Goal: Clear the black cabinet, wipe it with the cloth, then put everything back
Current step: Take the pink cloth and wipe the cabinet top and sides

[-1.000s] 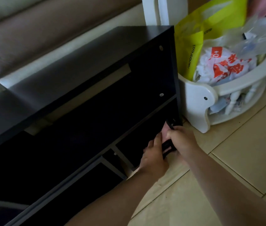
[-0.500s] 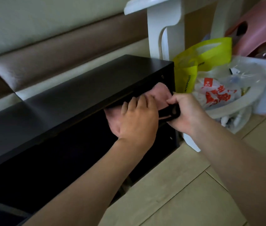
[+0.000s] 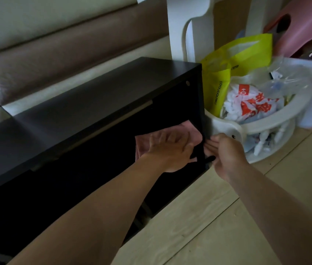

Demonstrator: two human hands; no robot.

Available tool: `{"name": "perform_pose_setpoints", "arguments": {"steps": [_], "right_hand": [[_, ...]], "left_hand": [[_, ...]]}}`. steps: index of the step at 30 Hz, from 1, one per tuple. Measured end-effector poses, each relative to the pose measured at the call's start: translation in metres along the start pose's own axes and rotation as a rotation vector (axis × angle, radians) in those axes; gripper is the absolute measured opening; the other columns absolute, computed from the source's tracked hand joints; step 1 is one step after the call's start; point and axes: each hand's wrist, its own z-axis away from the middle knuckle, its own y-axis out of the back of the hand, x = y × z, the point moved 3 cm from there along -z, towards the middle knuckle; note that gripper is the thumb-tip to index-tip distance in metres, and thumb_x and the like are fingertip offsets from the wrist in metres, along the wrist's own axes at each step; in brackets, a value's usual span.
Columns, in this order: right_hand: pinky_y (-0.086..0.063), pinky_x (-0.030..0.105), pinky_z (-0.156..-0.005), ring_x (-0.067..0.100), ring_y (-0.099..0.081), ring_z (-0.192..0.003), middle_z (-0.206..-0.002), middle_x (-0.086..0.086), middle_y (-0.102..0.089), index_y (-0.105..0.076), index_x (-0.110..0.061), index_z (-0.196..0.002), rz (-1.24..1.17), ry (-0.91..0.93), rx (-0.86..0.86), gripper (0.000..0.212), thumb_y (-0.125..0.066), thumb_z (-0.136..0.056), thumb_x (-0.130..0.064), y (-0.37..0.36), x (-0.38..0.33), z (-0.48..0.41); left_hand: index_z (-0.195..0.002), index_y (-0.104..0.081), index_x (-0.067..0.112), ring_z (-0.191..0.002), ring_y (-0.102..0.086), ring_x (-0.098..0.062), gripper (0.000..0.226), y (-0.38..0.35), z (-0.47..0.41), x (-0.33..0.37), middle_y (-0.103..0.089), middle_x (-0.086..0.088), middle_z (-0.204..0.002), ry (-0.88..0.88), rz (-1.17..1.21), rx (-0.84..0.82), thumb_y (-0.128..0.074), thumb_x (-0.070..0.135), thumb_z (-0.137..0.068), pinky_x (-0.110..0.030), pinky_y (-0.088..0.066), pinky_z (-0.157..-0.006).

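Note:
The black cabinet [image 3: 113,88] stands low against the wall with its front open and dark inside. A pink cloth [image 3: 145,146] lies spread inside the upper right compartment. My left hand [image 3: 170,152] presses on the cloth with fingers spread flat; it is blurred. My right hand [image 3: 227,153] is at the cabinet's right front edge. It pinches a small black object [image 3: 209,159] between thumb and fingers. What the black object is cannot be made out. The compartment's depths are too dark to see.
A white basket [image 3: 266,123] stuffed with plastic bags stands tight against the cabinet's right side, with a yellow bag [image 3: 237,54] in it. Behind are a white furniture leg [image 3: 189,25] and a pink stool [image 3: 295,29]. Pale wood floor [image 3: 227,217] lies in front.
Both hands rose from the cabinet's bottom right corner. The left hand spread the pink cloth and moved with it into the upper compartment. The right hand kept the black object at the right edge.

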Motion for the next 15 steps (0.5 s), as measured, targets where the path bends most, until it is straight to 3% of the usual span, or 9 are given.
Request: {"name": "perform_pose_setpoints", "arguments": {"steps": [2, 5, 8, 12, 15], "right_hand": [[-0.053, 0.039, -0.09, 0.027, -0.066, -0.086, -0.102, 0.017, -0.067, -0.059, 0.001, -0.112, 0.046, -0.014, 0.055, 0.023, -0.042, -0.103, -0.011, 0.013, 0.012, 0.002], [-0.054, 0.053, -0.086, 0.042, -0.065, -0.096, -0.101, 0.027, -0.066, -0.064, 0.008, -0.1, 0.608, 0.164, 0.114, 0.028, -0.047, -0.094, -0.014, 0.024, 0.026, 0.011], [-0.052, 0.042, -0.075, 0.032, -0.061, -0.088, -0.094, 0.015, -0.064, -0.065, 0.0, -0.096, 1.095, 0.429, -0.026, 0.017, -0.05, -0.09, -0.006, 0.017, 0.041, 0.025], [-0.049, 0.033, -0.079, 0.024, -0.056, -0.105, -0.111, 0.005, -0.056, -0.059, -0.012, -0.118, 1.449, 0.622, -0.198, 0.026, -0.047, -0.095, -0.018, 0.002, 0.049, 0.022], [-0.046, 0.033, -0.089, 0.024, -0.05, -0.116, -0.125, 0.006, -0.051, -0.049, -0.014, -0.126, 1.711, 0.57, -0.317, 0.031, -0.042, -0.1, -0.029, 0.004, 0.063, 0.012]], "left_hand": [[-0.156, 0.009, 0.042, -0.151, 0.026, -0.032, 0.07, -0.005, -0.007, -0.002, 0.024, 0.003, -0.166, 0.046, 0.059, -0.012, -0.013, 0.069, -0.095, -0.07, 0.003, -0.114], [-0.156, 0.009, 0.042, -0.152, 0.022, -0.032, 0.068, 0.001, -0.015, -0.003, 0.022, 0.004, -0.166, 0.144, 0.122, 0.016, -0.006, 0.063, -0.093, -0.07, 0.003, -0.115], [-0.158, 0.005, 0.038, -0.15, 0.022, -0.041, 0.098, 0.001, -0.038, -0.01, 0.021, 0.003, -0.166, 0.133, 0.1, -0.018, 0.01, 0.072, -0.066, -0.07, 0.002, -0.114], [-0.156, 0.009, 0.045, -0.152, 0.018, -0.035, 0.06, 0.013, -0.05, -0.021, 0.017, 0.002, -0.167, 0.31, 0.293, 0.042, -0.002, 0.057, -0.098, -0.068, 0.003, -0.116], [-0.156, 0.001, 0.045, -0.154, 0.007, -0.03, 0.058, 0.021, -0.064, -0.034, 0.006, 0.003, -0.168, 0.345, 0.382, 0.101, -0.01, 0.057, -0.101, -0.06, -0.002, -0.12]]}}
